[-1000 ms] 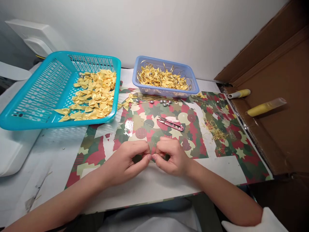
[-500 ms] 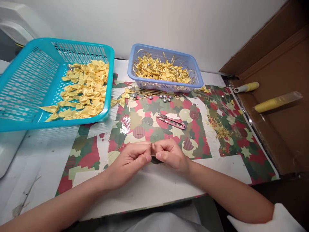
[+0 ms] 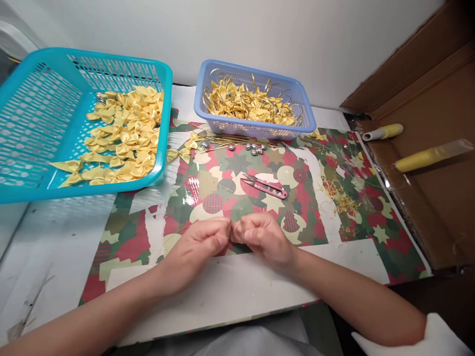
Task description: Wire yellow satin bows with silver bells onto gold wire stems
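My left hand [image 3: 204,242] and my right hand [image 3: 265,240] meet knuckle to knuckle above the near part of the patterned table cover. Both are closed, thumbs pressed onto curled fingers. A thin gold cord [image 3: 181,230] trails out to the left from behind my left hand; its stretch between the fists is mostly hidden. Beyond the hands lie pink thread snips [image 3: 265,188] and a needle [image 3: 223,186]. Several silver bells [image 3: 254,147] and a bundle of gold cords [image 3: 237,140] rest farther back, with loose yellow ribbon bows [image 3: 185,151] to their left.
A turquoise basket [image 3: 165,123] of yellow bows stands at the left. Behind the cords, a blue basket [image 3: 256,129] holds bows with gold loops. Cord scraps [image 3: 341,195] lie at the right, beside a cardboard box [image 3: 415,207] with yellow tubes [image 3: 432,155] sticking out.
Both thumbs have drawn in tighter, and the strand that showed between them is now out of sight. The hands remain together in nearly the same place; the view has shifted slightly.
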`<state>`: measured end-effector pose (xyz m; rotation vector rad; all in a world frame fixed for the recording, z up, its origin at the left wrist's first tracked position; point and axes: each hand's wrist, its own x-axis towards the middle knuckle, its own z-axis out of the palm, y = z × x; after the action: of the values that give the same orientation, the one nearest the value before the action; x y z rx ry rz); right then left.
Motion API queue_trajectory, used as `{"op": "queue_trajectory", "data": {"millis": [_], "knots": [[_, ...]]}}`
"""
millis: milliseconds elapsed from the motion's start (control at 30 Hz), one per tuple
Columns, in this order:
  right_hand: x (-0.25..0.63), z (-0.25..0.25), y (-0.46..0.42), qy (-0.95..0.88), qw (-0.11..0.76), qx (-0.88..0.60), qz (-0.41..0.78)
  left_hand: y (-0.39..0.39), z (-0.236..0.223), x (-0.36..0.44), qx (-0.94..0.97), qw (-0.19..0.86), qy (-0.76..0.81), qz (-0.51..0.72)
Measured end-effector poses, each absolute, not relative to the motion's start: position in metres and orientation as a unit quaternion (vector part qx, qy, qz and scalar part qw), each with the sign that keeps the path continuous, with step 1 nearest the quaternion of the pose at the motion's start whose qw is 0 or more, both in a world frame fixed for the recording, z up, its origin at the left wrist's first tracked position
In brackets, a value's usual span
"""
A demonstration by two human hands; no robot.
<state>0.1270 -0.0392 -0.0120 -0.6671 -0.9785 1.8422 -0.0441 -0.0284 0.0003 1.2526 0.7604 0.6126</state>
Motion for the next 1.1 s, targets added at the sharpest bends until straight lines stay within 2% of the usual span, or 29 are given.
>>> {"op": "queue_trajectory", "data": {"millis": [767,967,1100], "knots": [[0.1318,-0.0065,-0.0396,-0.394,0.430,-0.256,0.771,-0.0291,0.0041,-0.0459,0.468,0.773,0.318,0.287],[0.1321,-0.0062,-0.0398,-0.401,0.432,-0.249,0.768,-0.0293,0.0032,-0.0464,0.485,0.758,0.333,0.281],[0.1320,-0.0075,-0.0414,-0.423,0.415,-0.272,0.758,-0.0316,0.0022,-0.0464,0.546,0.707,0.349,0.283]]}}
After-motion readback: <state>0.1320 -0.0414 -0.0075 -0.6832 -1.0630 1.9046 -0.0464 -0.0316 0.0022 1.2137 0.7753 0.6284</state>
